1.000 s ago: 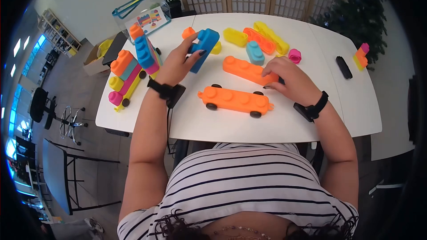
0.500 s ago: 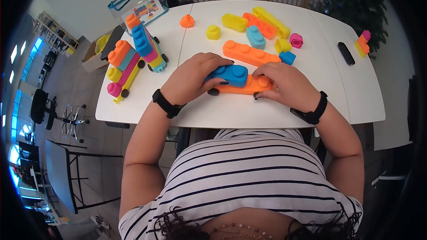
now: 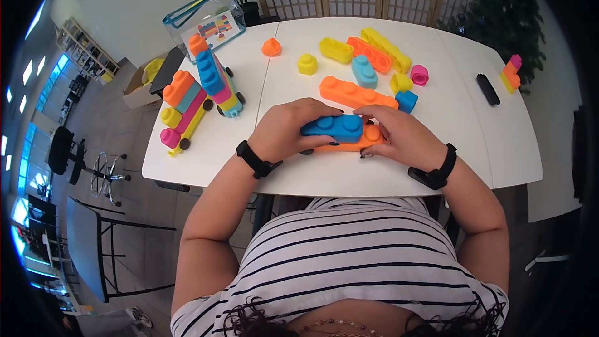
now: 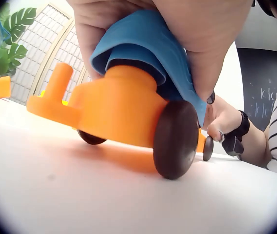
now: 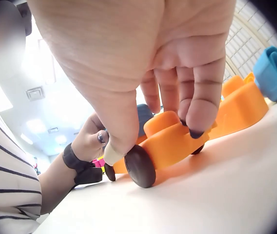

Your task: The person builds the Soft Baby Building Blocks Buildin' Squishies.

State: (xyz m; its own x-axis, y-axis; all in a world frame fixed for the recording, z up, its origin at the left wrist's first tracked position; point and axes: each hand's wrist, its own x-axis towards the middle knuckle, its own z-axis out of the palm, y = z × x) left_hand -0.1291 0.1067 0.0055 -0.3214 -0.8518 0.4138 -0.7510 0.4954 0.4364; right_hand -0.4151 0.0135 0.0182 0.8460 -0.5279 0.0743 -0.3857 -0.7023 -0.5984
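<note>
My left hand [image 3: 284, 131] grips a long blue block [image 3: 331, 128] from above, thumb on the near side and fingers on the far side. The block sits over the studs of an orange wheeled base [image 3: 372, 134], leaving one stud uncovered at the right end. In the left wrist view its hollow underside [image 4: 136, 58] tilts over the end stud, above a black wheel [image 4: 175, 141]. My right hand [image 3: 405, 134] holds the base's right end between thumb and fingers. The right wrist view shows that thumb beside a black wheel [image 5: 141, 165].
A long orange block [image 3: 355, 92] with a small blue block [image 3: 407, 101] at its end lies just behind. Loose yellow, orange, teal and pink blocks [image 3: 365, 72] lie farther back. Two built vehicles [image 3: 215, 81] stand at left, near a clear bag [image 3: 206, 22]. A black object [image 3: 487, 90] lies right.
My left hand has brought the blue block down from the air onto the wheeled base. My right hand has moved from the loose orange block to the base's right end.
</note>
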